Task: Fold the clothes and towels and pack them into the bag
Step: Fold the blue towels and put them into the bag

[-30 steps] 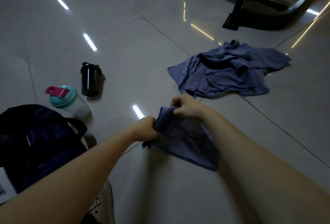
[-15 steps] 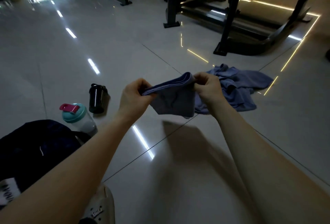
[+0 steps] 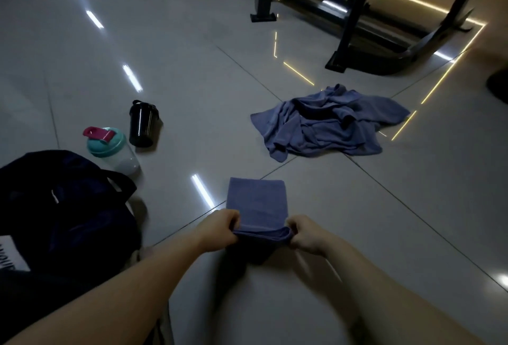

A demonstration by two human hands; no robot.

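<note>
A small blue towel (image 3: 257, 201), folded into a neat rectangle, is seen on the pale tiled floor (image 3: 192, 69) directly in front of the person. Its far part is laid flat on the tiles, while its near edge, where several stacked layers can be made out, is raised slightly. That edge is pinched at its left corner by the left hand (image 3: 220, 227), with the fingers curled over the cloth, and at its right corner by the right hand (image 3: 305, 234), gripped in the same way. Both forearms are stretched forward from the bottom of the view.

Beyond the towel, well apart from it and a little to the right, a larger blue garment (image 3: 327, 124) is left crumpled in a loose heap across a tile joint.

To the left of the towel a dark bag (image 3: 63, 207) is set on the floor, with a strap looped at its upper right side. A white label (image 3: 11, 254) with dark lettering is visible at the left edge of the view, though whether it is fixed to the bag cannot be told. Just beyond the bag a clear bottle (image 3: 110, 149) with a teal lid and a pink flip cap is placed, and close beside it a black shaker cup (image 3: 142, 124) is stood upright.

At the top right, the dark metal frame of a gym machine (image 3: 357, 14) is planted on the floor, where thin lines of yellow light are reflected.
</note>
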